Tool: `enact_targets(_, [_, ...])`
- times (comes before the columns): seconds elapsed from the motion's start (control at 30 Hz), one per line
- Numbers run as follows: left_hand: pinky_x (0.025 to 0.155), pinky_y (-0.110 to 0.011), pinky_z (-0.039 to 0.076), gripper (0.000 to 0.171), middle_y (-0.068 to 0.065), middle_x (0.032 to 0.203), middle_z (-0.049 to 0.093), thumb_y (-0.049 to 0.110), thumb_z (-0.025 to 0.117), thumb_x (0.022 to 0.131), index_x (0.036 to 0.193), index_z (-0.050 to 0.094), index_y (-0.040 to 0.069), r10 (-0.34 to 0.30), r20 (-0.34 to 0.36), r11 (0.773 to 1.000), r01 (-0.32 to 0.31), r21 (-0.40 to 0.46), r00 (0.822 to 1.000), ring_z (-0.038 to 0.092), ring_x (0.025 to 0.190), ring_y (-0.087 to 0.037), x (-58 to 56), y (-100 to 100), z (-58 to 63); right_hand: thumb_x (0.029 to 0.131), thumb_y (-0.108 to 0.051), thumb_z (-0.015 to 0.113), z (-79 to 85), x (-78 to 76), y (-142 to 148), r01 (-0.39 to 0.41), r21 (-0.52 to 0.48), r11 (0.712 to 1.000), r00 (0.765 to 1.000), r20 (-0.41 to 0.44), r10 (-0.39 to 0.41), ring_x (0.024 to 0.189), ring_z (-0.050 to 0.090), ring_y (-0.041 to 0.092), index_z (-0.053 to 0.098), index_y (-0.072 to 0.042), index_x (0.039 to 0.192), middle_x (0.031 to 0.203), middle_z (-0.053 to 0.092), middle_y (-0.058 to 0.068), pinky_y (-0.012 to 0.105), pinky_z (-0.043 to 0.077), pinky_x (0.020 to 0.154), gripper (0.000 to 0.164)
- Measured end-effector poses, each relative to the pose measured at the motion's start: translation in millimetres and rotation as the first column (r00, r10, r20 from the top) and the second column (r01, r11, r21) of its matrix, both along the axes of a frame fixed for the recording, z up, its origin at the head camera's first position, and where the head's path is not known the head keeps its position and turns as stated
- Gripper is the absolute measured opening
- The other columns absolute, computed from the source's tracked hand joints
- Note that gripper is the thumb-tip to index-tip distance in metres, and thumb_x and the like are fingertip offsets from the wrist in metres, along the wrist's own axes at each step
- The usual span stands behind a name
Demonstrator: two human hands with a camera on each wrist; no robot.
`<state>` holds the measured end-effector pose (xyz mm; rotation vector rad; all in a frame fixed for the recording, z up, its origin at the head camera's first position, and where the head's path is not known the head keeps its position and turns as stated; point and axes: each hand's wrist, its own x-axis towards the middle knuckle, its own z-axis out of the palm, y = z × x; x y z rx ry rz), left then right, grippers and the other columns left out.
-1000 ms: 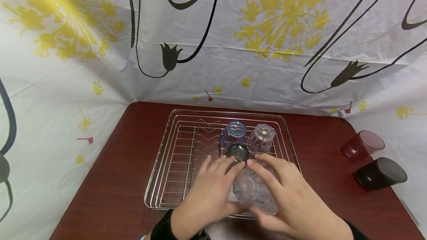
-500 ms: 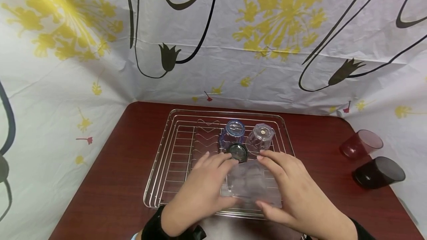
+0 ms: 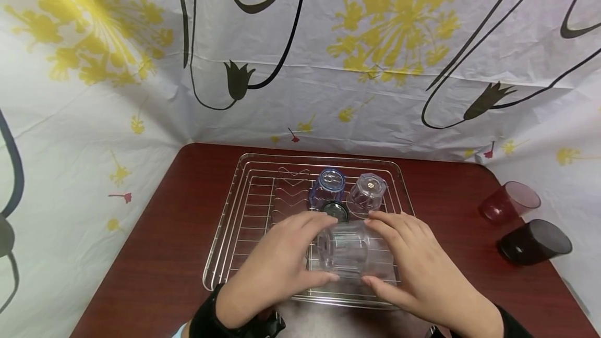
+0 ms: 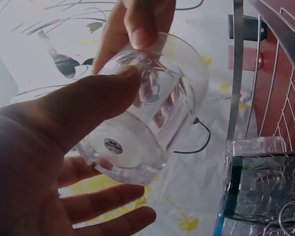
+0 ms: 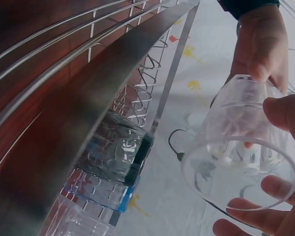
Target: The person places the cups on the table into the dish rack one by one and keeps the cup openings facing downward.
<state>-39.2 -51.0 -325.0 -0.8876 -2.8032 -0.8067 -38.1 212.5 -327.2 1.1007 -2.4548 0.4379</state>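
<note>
A clear drinking glass (image 3: 345, 246) lies sideways in the air over the near right part of a wire rack (image 3: 206, 267). My left hand (image 3: 281, 260) grips its base end; in the left wrist view the thumb lies along its wall, beside a base with a small dark round mark. At the rim end my right hand (image 3: 413, 265) holds it between thumb and fingers. The open rim faces that hand in the right wrist view. Just beyond, a dark green glass (image 3: 335, 211) stands upside down on the rack, partly hidden by the fingers.
Behind it on the rack, a blue glass (image 3: 329, 184) and a clear faceted glass (image 3: 368, 191) stand upside down. A red glass (image 3: 509, 202) and a black glass (image 3: 535, 242) are at the table's right. A patterned cloth (image 3: 300, 67) walls the back and sides.
The glass has turned from a blurred tilt to lying level between my hands. My left hand has shifted left, widening the space between the hands.
</note>
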Motion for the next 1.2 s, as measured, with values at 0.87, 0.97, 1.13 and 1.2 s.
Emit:
enact_targets(0.87, [0.109,-0.034,0.045,0.081,0.001,0.142,0.056,0.046,0.082,0.081,0.147,0.048,0.015,-0.19,-0.076,0.981,0.192,0.029,0.979,0.053,0.131,-0.014,-2.8,22,20.4,0.094,-0.066,0.045,-8.8,-1.1,-3,0.085,0.126,0.988,0.996,0.029,-0.089,0.127,0.05,0.027,0.048,-0.008,0.143,0.133,0.058,0.005,0.054,0.028,0.111,0.076])
enact_targets(0.97, [0.108,-0.033,0.045,0.08,0.001,0.14,0.057,0.047,0.081,0.081,0.146,0.049,0.014,-0.193,-0.101,0.981,0.194,0.0,0.976,0.054,0.129,-0.014,-3.8,24,22.3,0.095,-0.069,0.036,-9.7,-1.3,-2,0.097,0.136,0.986,0.995,0.026,-0.101,0.127,0.05,0.027,0.047,-0.008,0.143,0.133,0.058,0.005,0.053,0.027,0.111,0.078])
enact_targets(1.13, [0.108,-0.032,0.045,0.079,0.002,0.138,0.057,0.048,0.081,0.081,0.145,0.05,0.014,-0.193,-0.094,0.981,0.189,-0.041,0.977,0.055,0.127,-0.013,-4.7,26,25.2,0.093,-0.067,0.052,-10.6,-1.4,-2,0.089,0.127,0.988,0.995,0.023,-0.093,0.125,0.05,0.029,0.048,-0.007,0.143,0.132,0.058,0.006,0.055,0.03,0.108,0.079])
enact_targets(1.2, [0.108,-0.032,0.045,0.078,0.002,0.137,0.058,0.048,0.08,0.081,0.145,0.05,0.014,-0.189,-0.082,0.981,0.184,-0.064,0.979,0.056,0.126,-0.013,-5.7,27,26.8,0.09,-0.067,0.058,-11.1,-1.2,0,0.094,0.133,0.987,0.995,0.025,-0.098,0.125,0.05,0.03,0.047,-0.007,0.145,0.133,0.058,0.008,0.055,0.031,0.107,0.082])
